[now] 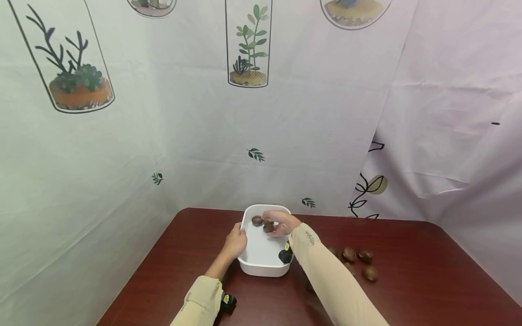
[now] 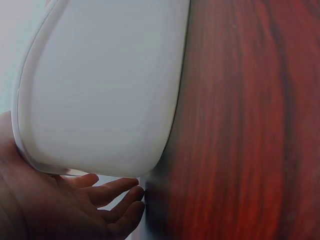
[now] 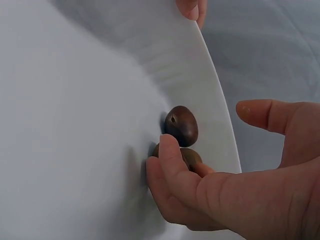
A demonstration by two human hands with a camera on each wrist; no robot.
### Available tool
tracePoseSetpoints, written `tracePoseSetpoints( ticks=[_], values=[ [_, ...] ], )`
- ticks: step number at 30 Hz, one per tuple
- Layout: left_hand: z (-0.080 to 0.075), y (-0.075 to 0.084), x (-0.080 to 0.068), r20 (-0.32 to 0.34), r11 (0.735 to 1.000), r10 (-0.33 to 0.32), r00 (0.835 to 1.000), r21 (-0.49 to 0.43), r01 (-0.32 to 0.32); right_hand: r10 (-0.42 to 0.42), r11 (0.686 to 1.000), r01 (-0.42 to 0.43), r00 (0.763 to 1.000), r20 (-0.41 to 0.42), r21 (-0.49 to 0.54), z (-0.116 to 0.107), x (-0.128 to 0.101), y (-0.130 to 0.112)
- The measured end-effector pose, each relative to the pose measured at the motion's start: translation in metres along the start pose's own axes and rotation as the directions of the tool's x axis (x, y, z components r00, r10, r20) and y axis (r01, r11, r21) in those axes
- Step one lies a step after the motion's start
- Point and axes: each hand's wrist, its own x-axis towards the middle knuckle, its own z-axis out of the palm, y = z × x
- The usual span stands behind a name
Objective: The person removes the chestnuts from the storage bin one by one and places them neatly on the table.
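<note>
Brown nut [image 3: 186,159] pinched by right hand [image 1: 281,222]; left hand [image 1: 235,242] apparently loose-fingered against white tub [image 1: 261,267].

The head camera looks forward and down from above the near edge of the table [image 1: 408,290], taking in the white tub [image 1: 261,265] well ahead and the printed curtain [image 1: 163,136] behind it.

The left wrist camera sits low and very close against the tub's [image 2: 100,90] outer wall, facing along the tabletop [image 2: 250,125] beside it.

The right wrist camera hangs close above the tub's [image 3: 65,125] inside, aimed at its far rim, with curtain [image 3: 270,50] past it.

All three views share the tub; the head and left wrist views share the table beside it, the head and right wrist views the tub's inside.
</note>
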Motion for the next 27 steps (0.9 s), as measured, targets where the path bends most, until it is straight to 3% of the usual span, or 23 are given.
tracePoseSetpoints(
  ticks=[6, 13, 21, 27],
  values=[
    [-0.001, 0.001, -0.001, 0.006, 1.000, -0.003, 1.000, -0.003, 0.003, -0.003, 1.000, 0.003, 1.000, -0.025, 0.013, 0.003, 0.001, 0.001],
    [-0.001, 0.000, 0.000, -0.002, 1.000, 0.015, 1.000, 0.006, -0.015, -0.007, 1.000, 0.008, 1.000, 0.002, -0.024, 0.011, -0.002, 0.000],
    [-0.001, -0.002, 0.001, -0.001, 1.000, 0.019, 1.000, -0.011, -0.019, -0.027, 0.998, 0.035, 0.990, 0.135, -0.057, 0.020, 0.002, 0.003],
    [-0.001, -0.003, 0.001, -0.008, 0.999, 0.034, 0.999, 0.001, -0.034, -0.018, 0.999, 0.025, 0.986, 0.167, -0.042, 0.025, 0.003, 0.004]
  ],
)
